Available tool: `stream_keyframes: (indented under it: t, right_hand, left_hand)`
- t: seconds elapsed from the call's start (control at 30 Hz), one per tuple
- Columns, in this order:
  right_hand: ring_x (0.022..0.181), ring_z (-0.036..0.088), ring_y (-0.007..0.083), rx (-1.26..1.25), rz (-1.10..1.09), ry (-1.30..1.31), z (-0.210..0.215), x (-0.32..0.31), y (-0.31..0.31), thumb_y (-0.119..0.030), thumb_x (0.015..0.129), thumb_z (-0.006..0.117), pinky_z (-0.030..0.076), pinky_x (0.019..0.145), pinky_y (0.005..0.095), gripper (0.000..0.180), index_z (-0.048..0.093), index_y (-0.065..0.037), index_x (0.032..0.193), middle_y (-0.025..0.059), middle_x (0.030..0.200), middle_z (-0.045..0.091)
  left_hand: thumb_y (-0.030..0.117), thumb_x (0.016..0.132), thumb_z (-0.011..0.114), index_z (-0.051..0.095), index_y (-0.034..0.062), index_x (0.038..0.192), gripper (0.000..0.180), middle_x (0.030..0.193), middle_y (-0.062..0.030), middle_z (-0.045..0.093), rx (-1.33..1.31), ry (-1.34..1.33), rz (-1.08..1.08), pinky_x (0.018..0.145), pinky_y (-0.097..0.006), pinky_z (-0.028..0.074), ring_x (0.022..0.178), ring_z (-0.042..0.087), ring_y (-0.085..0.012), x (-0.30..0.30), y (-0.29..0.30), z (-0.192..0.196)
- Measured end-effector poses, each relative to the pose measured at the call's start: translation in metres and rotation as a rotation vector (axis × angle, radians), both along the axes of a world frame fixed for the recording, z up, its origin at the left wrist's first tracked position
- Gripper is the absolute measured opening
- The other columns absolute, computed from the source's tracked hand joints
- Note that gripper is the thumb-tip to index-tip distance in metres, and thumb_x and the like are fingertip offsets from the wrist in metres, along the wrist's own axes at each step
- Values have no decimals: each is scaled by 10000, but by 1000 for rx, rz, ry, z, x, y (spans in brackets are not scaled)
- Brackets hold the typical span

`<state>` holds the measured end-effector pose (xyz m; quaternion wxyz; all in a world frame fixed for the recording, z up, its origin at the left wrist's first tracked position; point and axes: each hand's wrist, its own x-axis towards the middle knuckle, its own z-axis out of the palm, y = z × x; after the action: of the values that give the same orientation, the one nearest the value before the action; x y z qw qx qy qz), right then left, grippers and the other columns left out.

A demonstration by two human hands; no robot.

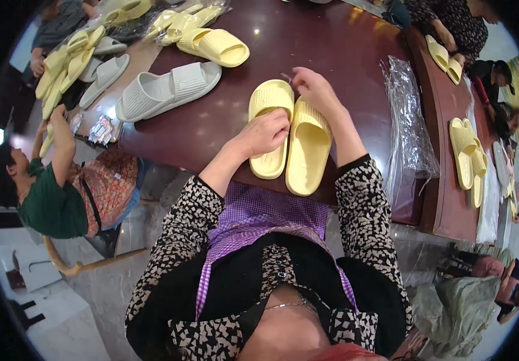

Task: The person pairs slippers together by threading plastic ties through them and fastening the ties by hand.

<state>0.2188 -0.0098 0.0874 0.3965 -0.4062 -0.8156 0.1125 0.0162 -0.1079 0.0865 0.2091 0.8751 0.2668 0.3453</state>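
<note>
A pair of yellow slippers lies side by side, soles down, at the near edge of the dark red table, toes pointing away from me. Over the left yellow slipper [268, 164] is my left hand [267, 131], its fingers curled onto the strap's inner edge; the fingertips are partly hidden. My right hand [315, 90] is at the toe end of the right yellow slipper [309, 153], fingers pinched together. Something thin and blurred shows by its fingertips, too small to name.
A large grey slipper [169, 90] and a yellow slipper [214, 47] lie farther left on the table [307, 36]. Clear plastic bags [407, 117] are stacked at the right. A co-worker in green [55, 204] handles yellow slippers at the left; more people work on the right.
</note>
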Motion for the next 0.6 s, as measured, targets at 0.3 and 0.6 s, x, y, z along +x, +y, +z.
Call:
stream_keyframes:
  t: [0.3,0.6]
  right_hand:
    - [835,631,357,-342,-68,-294,11,-25,-10,-113,738,613,492,737,435,159,649,-55,881,183,857,656]
    - [834,578,298,11,-310,-146,13,5,-42,-84,763,606,452,765,424,90,632,-103,847,84,817,639]
  left_hand:
    - [30,795,568,524,-5,834,68,886,-142,536,-38,39,36,742,-390,468,833,560,-317,-6,-6,-11]
    - [-38,832,526,564,-34,1000,172,976,-133,592,-45,-232,133,711,-294,499,859,596,-227,6,-23,6]
